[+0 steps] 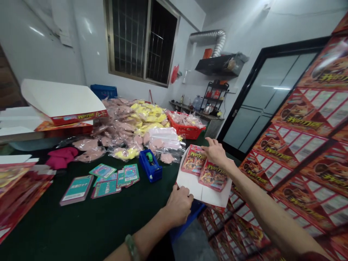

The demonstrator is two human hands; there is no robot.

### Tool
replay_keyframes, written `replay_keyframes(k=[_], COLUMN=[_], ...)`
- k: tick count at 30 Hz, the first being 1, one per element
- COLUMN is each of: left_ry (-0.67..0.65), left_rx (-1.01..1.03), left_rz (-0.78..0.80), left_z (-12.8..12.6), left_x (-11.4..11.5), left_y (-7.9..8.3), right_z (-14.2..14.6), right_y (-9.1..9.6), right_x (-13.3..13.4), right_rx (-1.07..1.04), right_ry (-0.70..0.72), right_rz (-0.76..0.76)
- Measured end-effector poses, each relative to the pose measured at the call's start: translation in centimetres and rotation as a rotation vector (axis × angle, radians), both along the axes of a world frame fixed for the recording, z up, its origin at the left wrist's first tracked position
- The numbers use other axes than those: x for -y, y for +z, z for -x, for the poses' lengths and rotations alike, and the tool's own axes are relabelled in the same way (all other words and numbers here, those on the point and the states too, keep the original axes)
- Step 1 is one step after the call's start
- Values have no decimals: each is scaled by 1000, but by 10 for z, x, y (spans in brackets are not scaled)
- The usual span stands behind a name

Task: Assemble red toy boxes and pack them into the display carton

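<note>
A cardboard display box (191,185), white inside with red printed outer sides, lies tilted at the table's right edge. Two red packs (213,176) with yellow lettering rest on its white surface. My left hand (181,204) is closed on the box's near left corner, fingers curled over the edge. Over the far side of the box reaches my right hand (216,154), its fingers stretched out and apart near the upper ends of the packs. Part of the right-hand pack is hidden beneath that hand.
Left of the box stands a blue tape dispenser (150,165), beside teal cards (108,186) and a card stack (77,190). Behind are bagged pink and yellow pieces (148,116) and a red basket (187,131). Printed boxes (299,156) are stacked high at right; open cartons (65,101) lie left.
</note>
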State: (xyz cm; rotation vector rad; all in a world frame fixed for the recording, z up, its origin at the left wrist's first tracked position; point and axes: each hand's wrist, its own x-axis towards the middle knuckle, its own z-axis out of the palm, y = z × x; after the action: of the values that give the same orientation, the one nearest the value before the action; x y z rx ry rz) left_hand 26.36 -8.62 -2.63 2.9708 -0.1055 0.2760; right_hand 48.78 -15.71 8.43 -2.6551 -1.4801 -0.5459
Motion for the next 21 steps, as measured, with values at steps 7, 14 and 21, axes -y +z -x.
replay_keyframes(k=[7,14,21], left_ry=[8,27,24], left_rx=[-8,9,10], left_rz=[-15,-3,34], left_z=[-11,-9,-17], left_x=[10,10,5], left_y=[-1,-3,-3], right_z=[14,11,-4], right_y=[-7,0,7], right_x=[-21,-13,14], right_rx=[29,175,205], right_ry=[-124,-227,-259], right_rz=[136,25,-30])
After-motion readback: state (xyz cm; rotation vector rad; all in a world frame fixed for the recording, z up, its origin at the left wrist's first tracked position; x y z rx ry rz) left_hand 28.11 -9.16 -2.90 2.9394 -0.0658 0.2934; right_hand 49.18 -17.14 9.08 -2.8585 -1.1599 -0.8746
